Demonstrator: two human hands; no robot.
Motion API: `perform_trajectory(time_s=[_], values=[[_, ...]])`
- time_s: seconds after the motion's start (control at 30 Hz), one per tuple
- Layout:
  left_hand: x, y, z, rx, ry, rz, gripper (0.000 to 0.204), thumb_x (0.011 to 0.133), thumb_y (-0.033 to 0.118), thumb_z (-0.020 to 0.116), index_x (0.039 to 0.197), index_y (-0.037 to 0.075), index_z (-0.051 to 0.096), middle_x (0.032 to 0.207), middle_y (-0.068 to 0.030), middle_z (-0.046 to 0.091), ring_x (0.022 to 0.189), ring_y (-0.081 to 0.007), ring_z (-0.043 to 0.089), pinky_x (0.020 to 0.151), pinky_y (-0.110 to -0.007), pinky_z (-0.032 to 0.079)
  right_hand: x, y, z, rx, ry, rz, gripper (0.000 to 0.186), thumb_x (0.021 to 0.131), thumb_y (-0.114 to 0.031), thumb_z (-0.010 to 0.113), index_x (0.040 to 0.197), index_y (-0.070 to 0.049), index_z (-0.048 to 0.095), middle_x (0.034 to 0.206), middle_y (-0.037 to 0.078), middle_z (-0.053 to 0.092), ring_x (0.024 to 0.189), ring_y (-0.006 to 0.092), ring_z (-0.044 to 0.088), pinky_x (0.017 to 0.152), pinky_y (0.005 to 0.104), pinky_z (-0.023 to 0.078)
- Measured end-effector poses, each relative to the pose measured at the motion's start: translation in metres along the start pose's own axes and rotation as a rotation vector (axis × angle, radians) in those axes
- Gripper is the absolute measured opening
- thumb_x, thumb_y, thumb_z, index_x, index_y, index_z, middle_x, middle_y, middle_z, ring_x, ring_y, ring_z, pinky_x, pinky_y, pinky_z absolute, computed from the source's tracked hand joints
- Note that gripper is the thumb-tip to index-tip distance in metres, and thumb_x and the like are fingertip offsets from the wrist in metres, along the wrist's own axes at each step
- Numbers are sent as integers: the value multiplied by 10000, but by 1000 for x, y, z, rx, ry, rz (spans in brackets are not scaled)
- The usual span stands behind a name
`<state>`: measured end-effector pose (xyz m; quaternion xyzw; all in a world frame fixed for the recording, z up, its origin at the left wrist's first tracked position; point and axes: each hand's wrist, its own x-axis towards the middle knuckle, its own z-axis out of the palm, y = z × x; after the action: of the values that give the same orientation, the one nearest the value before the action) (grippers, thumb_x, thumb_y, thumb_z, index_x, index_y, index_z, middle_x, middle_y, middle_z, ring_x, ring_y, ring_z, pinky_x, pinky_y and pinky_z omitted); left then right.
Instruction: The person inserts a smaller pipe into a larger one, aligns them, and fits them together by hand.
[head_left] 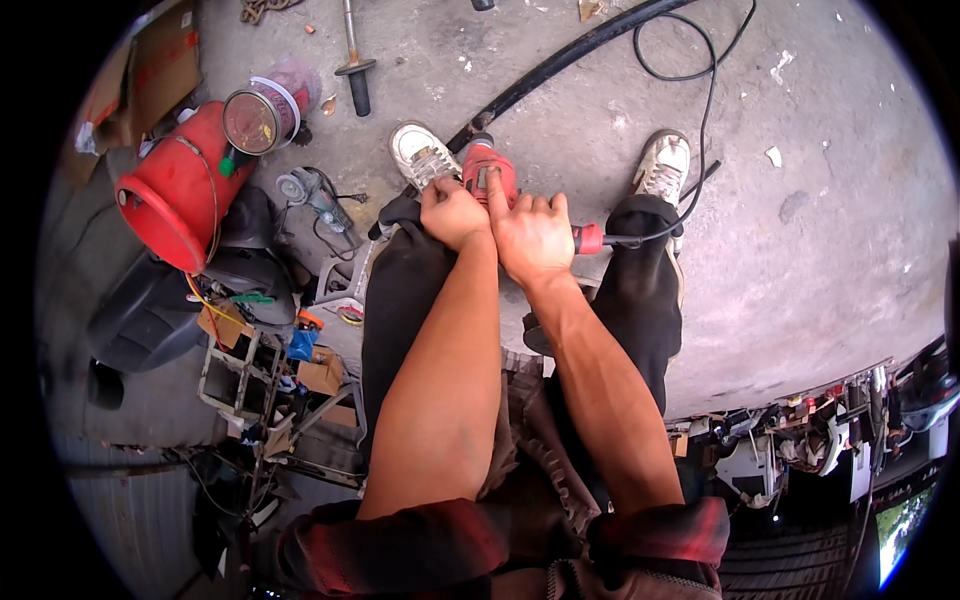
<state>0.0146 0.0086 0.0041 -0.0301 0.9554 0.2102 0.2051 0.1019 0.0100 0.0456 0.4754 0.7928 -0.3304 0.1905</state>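
Note:
A red corded power tool (500, 172) with a dark nose lies between my shoes, under my hands. My right hand (535, 237) is over it, index finger stretched along its red body and the other fingers curled. Its red cord end (589, 239) sticks out to the right of that hand. Against the tool's left side, my left hand (457, 214) is closed, its fingers bent in; what they hold is hidden. A thick black hose (560, 72) comes from the upper right and reaches the floor beside the tool's nose.
Left of my shoes lie an angle grinder (322, 203), a tipped red bucket (185, 190) and a round tin (252, 120). A rod with a black handle (358, 85) lies ahead. The thin black cord (707, 120) passes my right leg. Cluttered parts stand behind on both sides.

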Motion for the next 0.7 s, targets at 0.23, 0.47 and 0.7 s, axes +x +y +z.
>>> perform_trajectory(time_s=[0.23, 0.47, 0.7], values=[[6, 0, -1, 11, -16, -6, 306, 942, 134, 516, 990, -127, 668, 912, -226, 722, 801, -276, 692, 722, -357, 535, 3, -3, -3, 11, -5, 2, 557, 875, -178, 558, 1425, -114, 506, 778, 103, 674, 711, 236, 650, 870, 444, 418], [8, -10, 1, -51, -23, 7, 309, 948, 137, 522, 986, -134, 664, 914, -227, 720, 816, -275, 690, 721, -357, 530, 1, -2, 1, -7, -7, -2, 555, 874, -181, 561, 1421, -108, 507, 774, 93, 669, 715, 234, 648, 874, 446, 415], [8, 1, -4, 7, -38, -5, 303, 947, 125, 516, 995, -136, 662, 937, -242, 718, 832, -284, 692, 740, -357, 532, 5, -5, -5, -13, -32, -11, 557, 873, -174, 560, 1423, -101, 505, 782, 95, 669, 709, 230, 641, 852, 436, 411]])
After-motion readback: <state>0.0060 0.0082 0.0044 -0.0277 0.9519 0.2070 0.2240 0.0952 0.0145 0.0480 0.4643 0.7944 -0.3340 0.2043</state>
